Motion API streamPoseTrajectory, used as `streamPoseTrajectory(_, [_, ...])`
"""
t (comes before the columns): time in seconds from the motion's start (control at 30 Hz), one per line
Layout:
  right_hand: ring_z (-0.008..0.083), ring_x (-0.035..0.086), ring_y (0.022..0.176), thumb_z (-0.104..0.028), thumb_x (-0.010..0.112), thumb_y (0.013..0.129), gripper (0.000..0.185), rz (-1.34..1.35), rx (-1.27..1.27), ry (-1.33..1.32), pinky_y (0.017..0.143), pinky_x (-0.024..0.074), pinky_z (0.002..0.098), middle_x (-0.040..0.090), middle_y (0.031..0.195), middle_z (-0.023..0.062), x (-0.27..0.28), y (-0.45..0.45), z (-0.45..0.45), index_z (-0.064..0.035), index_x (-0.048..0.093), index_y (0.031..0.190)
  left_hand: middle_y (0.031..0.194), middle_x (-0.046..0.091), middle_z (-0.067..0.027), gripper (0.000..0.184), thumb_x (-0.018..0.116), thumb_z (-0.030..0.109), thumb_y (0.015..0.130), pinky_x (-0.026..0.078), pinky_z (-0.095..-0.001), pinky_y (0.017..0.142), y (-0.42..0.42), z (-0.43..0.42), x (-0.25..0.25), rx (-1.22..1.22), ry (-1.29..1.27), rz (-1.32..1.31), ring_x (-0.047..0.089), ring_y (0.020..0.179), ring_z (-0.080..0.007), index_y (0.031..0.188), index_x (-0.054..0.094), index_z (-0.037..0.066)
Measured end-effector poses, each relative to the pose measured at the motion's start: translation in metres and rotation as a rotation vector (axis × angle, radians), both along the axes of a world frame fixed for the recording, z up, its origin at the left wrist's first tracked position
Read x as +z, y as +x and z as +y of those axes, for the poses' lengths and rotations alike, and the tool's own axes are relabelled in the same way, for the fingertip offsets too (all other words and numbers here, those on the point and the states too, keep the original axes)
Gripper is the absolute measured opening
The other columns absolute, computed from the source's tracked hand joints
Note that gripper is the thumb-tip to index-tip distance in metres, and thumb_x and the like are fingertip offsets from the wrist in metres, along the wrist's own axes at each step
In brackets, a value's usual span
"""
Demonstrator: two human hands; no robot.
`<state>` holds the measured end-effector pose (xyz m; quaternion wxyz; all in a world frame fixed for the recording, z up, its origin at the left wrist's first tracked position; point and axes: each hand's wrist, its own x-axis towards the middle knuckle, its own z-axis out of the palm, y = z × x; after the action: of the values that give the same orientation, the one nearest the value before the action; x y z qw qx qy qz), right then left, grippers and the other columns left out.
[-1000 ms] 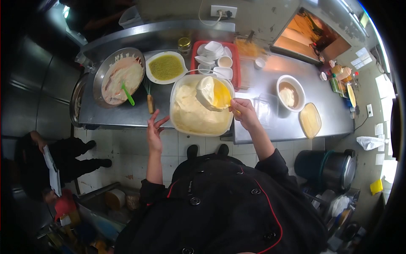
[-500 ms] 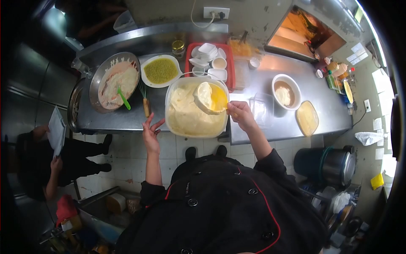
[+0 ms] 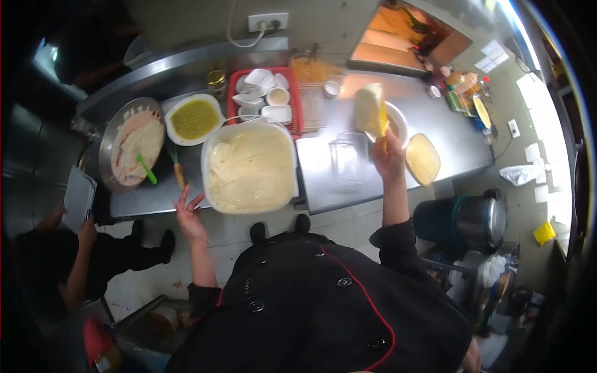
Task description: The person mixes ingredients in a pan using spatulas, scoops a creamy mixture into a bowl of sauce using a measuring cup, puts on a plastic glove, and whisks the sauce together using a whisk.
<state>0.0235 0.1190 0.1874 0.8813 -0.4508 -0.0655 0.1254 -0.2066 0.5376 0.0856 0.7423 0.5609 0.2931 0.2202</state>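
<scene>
Both bare hands are well apart. The right hand (image 3: pixel 389 156) is closed around the handle of a yellow plastic scoop (image 3: pixel 383 118) loaded with thick pale cream (image 3: pixel 369 107); the scoop is at a round white bowl (image 3: pixel 405 128) on the right of the steel counter (image 3: pixel 317 200), covering its left part. Whether they touch, I cannot tell. The left hand (image 3: pixel 191 222) grips nothing, its fingers spread at the counter's near edge, just beside a large square translucent tub (image 3: pixel 249 210) of pale cream and the wooden handle of a whisk (image 3: pixel 180 176); contact is unclear. An oval pale-yellow piece (image 3: pixel 423 160) lies just right of the white bowl, and a clear plastic container (image 3: pixel 351 158) to its left. Beyond the tub is a red plastic basket (image 3: pixel 297 99) of white dishes (image 3: pixel 258 78). Farther left are a white oval dish of green sauce (image 3: pixel 193 142) and a wide metal bowl (image 3: pixel 109 155) with a green spatula (image 3: pixel 147 169).
</scene>
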Motion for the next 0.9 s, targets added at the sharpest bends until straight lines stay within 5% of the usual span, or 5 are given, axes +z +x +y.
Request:
streamPoseTrajectory(0.2, [0.0069, 0.04, 0.042, -0.024, 0.051, 0.091, 0.023, -0.16, -0.389, -0.859, 0.04, 0.0336, 0.021, 0.047, 0.053, -0.0008, -0.026, 0.045, -0.105, -0.0026, 0.055, 0.085, 0.122, 0.054, -0.0043, 0.059, 0.021, 0.049, 0.094, 0.032, -0.0218, 0.07, 0.003, -0.003, 0.01, 0.015, 0.019, 0.031, 0.056, 0.097, -0.009, 0.127, 0.043, 0.005])
streamPoseTrajectory(0.23, [0.0192, 0.054, 0.051, -0.019, 0.053, 0.087, 0.018, -0.371, -0.539, -1.347, 0.048, 0.0437, 0.0319, 0.056, 0.06, 0.0084, -0.05, 0.058, -0.118, -0.0013, 0.054, 0.09, 0.121, 0.055, -0.0051, 0.058, 0.02, 0.049, 0.094, 0.032, -0.0219, 0.07, 0.004, -0.004, 0.011, 0.014, 0.027, 0.031, 0.056, 0.096, -0.0091, 0.127, 0.043, 0.005])
streamPoseTrajectory(0.33, [0.0375, 0.06, 0.072, -0.006, 0.049, 0.078, 0.023, -0.511, -0.442, -2.062, 0.063, 0.047, 0.0468, 0.061, 0.079, 0.0167, -0.107, 0.076, -0.142, -0.0026, 0.046, 0.101, 0.111, 0.061, -0.0079, 0.058, 0.02, 0.049, 0.094, 0.031, -0.0231, 0.073, 0.001, -0.004, 0.014, -0.009, 0.036, 0.044, 0.054, 0.095, -0.0083, 0.127, 0.043, 0.007])
streamPoseTrajectory(0.53, [0.0368, 0.059, 0.069, 0.001, 0.049, 0.074, 0.049, -0.447, -0.583, -2.092, 0.058, 0.0471, 0.0452, 0.056, 0.081, 0.0174, -0.131, 0.063, -0.134, -0.0034, 0.039, 0.121, 0.104, 0.063, -0.008, 0.058, 0.019, 0.052, 0.093, 0.025, -0.0257, 0.079, 0.001, -0.015, 0.024, 0.031, 0.031, 0.099, 0.048, 0.097, -0.0072, 0.127, 0.044, 0.013])
streamPoseTrajectory(0.9, [0.0372, 0.059, 0.069, 0.0, 0.049, 0.075, 0.039, -0.473, -0.621, -2.037, 0.058, 0.0467, 0.0456, 0.056, 0.083, 0.0167, -0.136, 0.071, -0.127, -0.0053, 0.042, 0.113, 0.105, 0.063, -0.0066, 0.058, 0.018, 0.052, 0.093, 0.025, -0.0272, 0.08, 0.001, -0.02, 0.02, 0.082, 0.046, 0.092, 0.048, 0.1, -0.0084, 0.128, 0.043, 0.013])
